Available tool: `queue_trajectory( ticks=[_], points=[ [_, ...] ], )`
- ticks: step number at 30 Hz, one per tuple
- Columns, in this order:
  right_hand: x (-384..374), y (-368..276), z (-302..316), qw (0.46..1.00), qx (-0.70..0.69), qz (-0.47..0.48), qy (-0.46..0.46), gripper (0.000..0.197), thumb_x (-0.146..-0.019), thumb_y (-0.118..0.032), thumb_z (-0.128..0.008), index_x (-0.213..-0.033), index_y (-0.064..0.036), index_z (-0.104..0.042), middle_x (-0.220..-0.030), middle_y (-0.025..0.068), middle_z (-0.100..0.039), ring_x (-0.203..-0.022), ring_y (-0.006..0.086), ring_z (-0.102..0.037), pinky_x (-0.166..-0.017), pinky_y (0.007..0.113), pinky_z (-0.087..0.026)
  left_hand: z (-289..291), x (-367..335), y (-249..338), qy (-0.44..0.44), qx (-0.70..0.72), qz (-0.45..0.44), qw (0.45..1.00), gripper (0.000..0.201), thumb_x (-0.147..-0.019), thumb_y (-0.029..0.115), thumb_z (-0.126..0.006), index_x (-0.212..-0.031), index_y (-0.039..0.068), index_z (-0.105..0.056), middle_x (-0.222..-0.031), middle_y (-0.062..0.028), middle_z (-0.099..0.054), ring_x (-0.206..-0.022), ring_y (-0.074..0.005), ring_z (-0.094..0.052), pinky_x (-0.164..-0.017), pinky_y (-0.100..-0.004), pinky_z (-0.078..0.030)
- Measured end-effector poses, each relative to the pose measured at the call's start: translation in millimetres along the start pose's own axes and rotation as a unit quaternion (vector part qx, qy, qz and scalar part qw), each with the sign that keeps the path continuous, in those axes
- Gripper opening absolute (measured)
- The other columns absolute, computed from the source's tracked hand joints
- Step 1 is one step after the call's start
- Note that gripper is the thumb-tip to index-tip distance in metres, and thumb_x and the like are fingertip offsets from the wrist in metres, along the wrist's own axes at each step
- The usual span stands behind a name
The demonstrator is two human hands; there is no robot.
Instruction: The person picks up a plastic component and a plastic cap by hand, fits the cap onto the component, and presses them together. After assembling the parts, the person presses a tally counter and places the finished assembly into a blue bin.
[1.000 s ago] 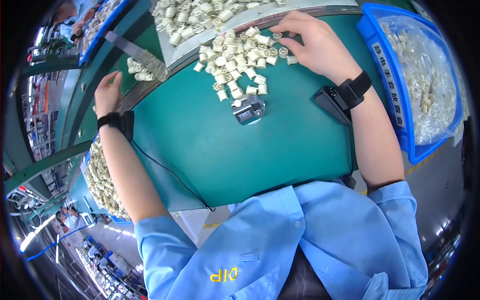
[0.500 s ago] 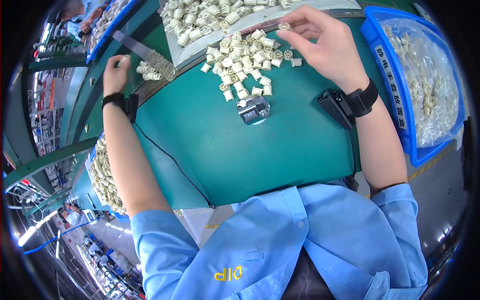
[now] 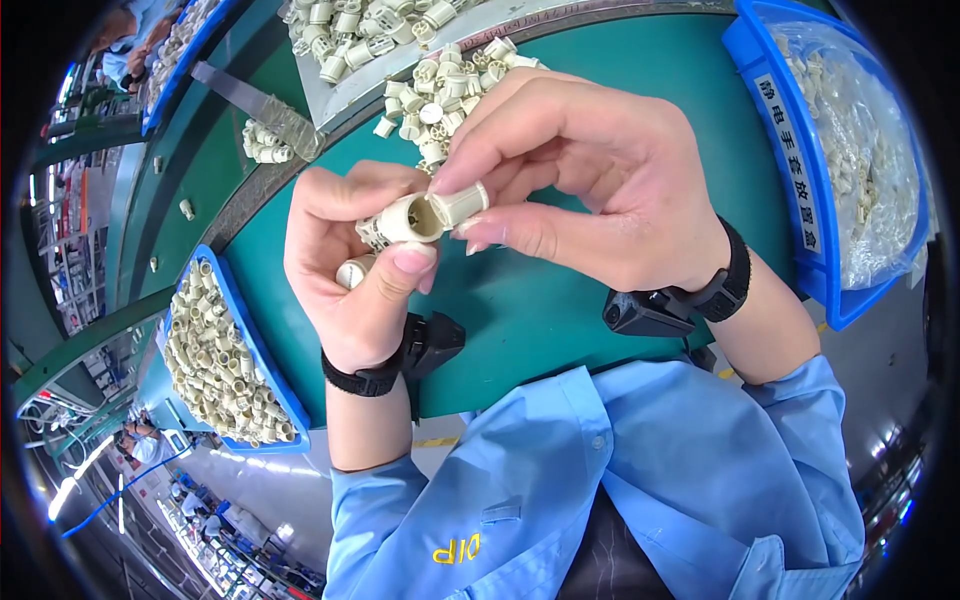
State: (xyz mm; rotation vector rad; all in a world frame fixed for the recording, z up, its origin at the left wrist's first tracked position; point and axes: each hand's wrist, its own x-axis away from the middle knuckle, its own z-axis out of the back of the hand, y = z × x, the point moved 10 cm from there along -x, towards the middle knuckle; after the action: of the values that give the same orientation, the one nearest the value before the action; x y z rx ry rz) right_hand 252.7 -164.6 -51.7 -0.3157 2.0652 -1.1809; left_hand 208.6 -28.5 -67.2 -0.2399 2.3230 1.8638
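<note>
Both of my hands meet over the green mat (image 3: 540,320). My left hand (image 3: 330,225) grips a cream cylindrical plastic housing (image 3: 408,220), its hollow end turned toward my right hand. A second cream plastic piece (image 3: 353,272) is tucked against the left palm. Between thumb and fingers, my right hand (image 3: 600,190) pinches a ribbed cream plastic sleeve (image 3: 461,204), tilted at the mouth of the housing. Whether the two parts touch or one enters the other, I cannot tell. Behind the hands lies a loose heap of cream parts (image 3: 432,110), partly hidden by my right hand.
A grey tray (image 3: 325,100) heaped with similar parts stands at the far side. A blue bin (image 3: 296,420) of cream parts sits at left; another blue bin (image 3: 815,280), with a plastic bag (image 3: 870,250), at right. Several parts (image 3: 265,143) lie beside a clear plastic strip (image 3: 290,125).
My left hand has come in from the far left and my right hand from the heap. They now hold their parts together in the middle, nearer to me.
</note>
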Motion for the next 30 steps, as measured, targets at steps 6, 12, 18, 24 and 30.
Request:
queue_trajectory(
  ticks=[6, 12, 18, 24, 30],
  points=[
    [4.7, 1.3, -4.9, 0.998, 0.058, -0.024, -0.001, 0.030, -0.076, 0.012, -0.071, -0.105, 0.0061, -0.065, -0.100, 0.0142, -0.063, -0.083, 0.0156, -0.066, -0.072, 0.025, -0.057, 11.6, 9.3, -8.7, 0.004, -0.023, -0.039, 0.999, 0.037, -0.083, 0.020, -0.077, -0.103, 0.000, -0.054, -0.096, -0.0172, -0.064, -0.063, -0.0100, -0.057, -0.053, -0.0199, -0.044],
    [4.7, -1.9, -3.7, 0.997, 0.081, -0.015, -0.005, 0.032, -0.072, 0.012, -0.074, -0.103, 0.0065, -0.067, -0.096, 0.0152, -0.065, -0.076, 0.0153, -0.066, -0.067, 0.023, -0.056, 9.8, 14.4, -1.8, 0.010, -0.069, -0.087, 0.994, 0.039, -0.084, 0.026, -0.077, -0.104, 0.000, -0.055, -0.095, -0.0169, -0.064, -0.067, -0.0114, -0.059, -0.054, -0.0214, -0.045],
    [1.1, -20.2, -8.0, 0.977, 0.184, 0.095, -0.044, 0.030, -0.068, 0.010, -0.077, -0.097, 0.0065, -0.070, -0.093, 0.0168, -0.067, -0.073, 0.0171, -0.067, -0.061, 0.023, -0.053, 12.5, 13.6, -2.8, 0.015, -0.099, -0.069, 0.993, 0.041, -0.089, 0.036, -0.070, -0.102, -0.001, -0.056, -0.092, -0.0151, -0.063, -0.069, -0.0113, -0.058, -0.057, -0.0223, -0.046],
    [2.0, -20.4, -4.8, 0.984, 0.164, 0.069, -0.009, 0.031, -0.067, 0.010, -0.077, -0.096, 0.0047, -0.071, -0.091, 0.0165, -0.067, -0.072, 0.0170, -0.066, -0.060, 0.023, -0.053, 9.7, 14.0, -11.7, -0.012, -0.121, -0.019, 0.992, 0.054, -0.097, 0.051, -0.049, -0.098, -0.003, -0.058, -0.085, -0.0100, -0.059, -0.065, -0.0090, -0.053, -0.055, -0.0212, -0.041],
    [3.8, -19.6, -11.5, 0.980, 0.180, 0.079, -0.021, 0.030, -0.068, 0.010, -0.077, -0.097, 0.0041, -0.071, -0.090, 0.0153, -0.068, -0.071, 0.0169, -0.066, -0.059, 0.024, -0.052, 1.9, 15.0, -19.4, -0.020, -0.105, 0.025, 0.994, 0.063, -0.099, 0.056, -0.039, -0.097, -0.003, -0.058, -0.081, -0.0077, -0.057, -0.061, -0.0072, -0.047, -0.052, -0.0202, -0.035]
  ],
)
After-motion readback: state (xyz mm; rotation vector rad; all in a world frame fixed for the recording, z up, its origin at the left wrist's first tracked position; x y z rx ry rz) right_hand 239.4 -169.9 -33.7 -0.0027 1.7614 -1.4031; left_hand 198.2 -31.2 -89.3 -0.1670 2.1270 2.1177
